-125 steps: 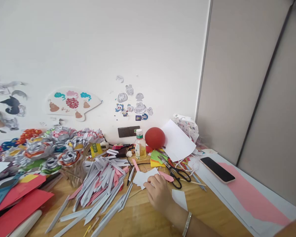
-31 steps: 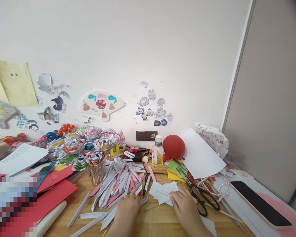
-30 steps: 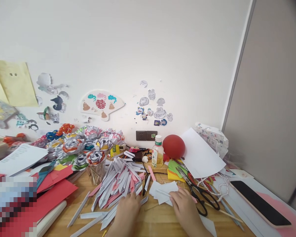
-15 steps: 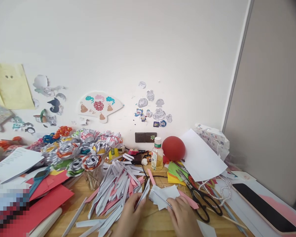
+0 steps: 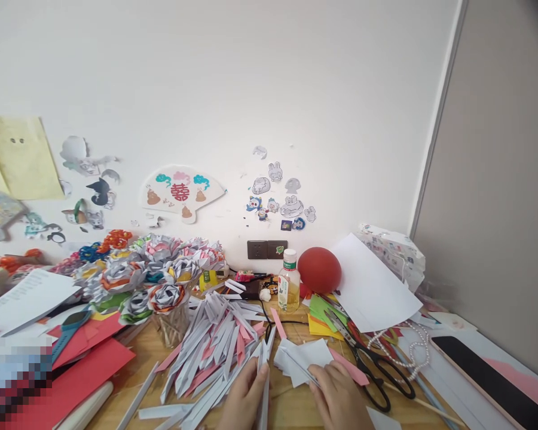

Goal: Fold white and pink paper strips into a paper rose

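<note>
My left hand [image 5: 244,395] is closed, thumb and fingers pinching a folded white paper strip [image 5: 263,353] that stands lengthwise along the thumb. To its right, my right hand [image 5: 336,399] is closed with its fingertips on the near edge of some white paper sheets [image 5: 312,353]. A thin folded edge runs from those fingertips across the sheets; whether it is a separate strip I cannot tell. Beside my left hand lies a heap of folded white and pink paper strips [image 5: 215,346]. Black-handled scissors [image 5: 371,361] rest open to the right of my right hand.
Paper flowers [image 5: 124,276] crowd the back left, near red paper sheets [image 5: 83,382]. A small bottle [image 5: 289,283] and a red balloon [image 5: 319,270] stand by the wall. Bead strings [image 5: 420,352] and a phone [image 5: 479,382] lie to the right.
The strip in my left hand has swung from slanting right to nearly upright, reaching back towards me. My right hand stays at the white sheets. The view has shifted slightly.
</note>
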`<state>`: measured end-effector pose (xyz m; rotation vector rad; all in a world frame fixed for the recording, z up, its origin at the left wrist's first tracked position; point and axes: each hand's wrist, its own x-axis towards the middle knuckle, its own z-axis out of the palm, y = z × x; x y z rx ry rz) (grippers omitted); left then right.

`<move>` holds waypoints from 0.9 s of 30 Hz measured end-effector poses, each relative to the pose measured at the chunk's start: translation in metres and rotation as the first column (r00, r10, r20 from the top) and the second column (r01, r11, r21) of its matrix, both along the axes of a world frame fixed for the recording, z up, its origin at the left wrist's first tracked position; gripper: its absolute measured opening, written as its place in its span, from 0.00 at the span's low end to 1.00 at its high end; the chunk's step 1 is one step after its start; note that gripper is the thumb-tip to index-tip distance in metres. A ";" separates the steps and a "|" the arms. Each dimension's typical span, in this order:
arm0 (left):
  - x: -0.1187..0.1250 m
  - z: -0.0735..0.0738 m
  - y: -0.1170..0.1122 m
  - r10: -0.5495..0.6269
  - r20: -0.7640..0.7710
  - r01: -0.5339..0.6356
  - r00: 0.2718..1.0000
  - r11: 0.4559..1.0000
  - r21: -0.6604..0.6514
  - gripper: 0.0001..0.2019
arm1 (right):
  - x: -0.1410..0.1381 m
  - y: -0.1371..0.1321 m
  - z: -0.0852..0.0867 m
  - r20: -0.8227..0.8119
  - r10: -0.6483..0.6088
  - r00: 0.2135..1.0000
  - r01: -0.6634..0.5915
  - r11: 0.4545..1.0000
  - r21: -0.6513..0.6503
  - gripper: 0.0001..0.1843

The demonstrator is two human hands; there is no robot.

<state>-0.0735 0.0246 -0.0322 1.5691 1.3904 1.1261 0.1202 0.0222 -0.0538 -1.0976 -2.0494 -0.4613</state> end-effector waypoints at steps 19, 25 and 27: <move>0.003 -0.003 0.000 -0.048 0.065 0.047 0.997 0.999 0.025 0.20 | 0.001 -0.003 0.000 0.039 -0.021 0.999 0.024 0.995 -0.093 0.09; -0.004 -0.012 0.005 0.052 -0.142 -0.039 0.989 0.995 0.092 0.21 | 0.002 0.000 -0.005 0.078 0.010 0.997 0.001 0.990 -0.142 0.08; -0.005 -0.009 0.003 0.038 -0.249 -0.005 0.968 0.991 0.131 0.21 | 0.002 0.001 -0.005 0.074 0.042 0.996 -0.029 0.984 -0.178 0.06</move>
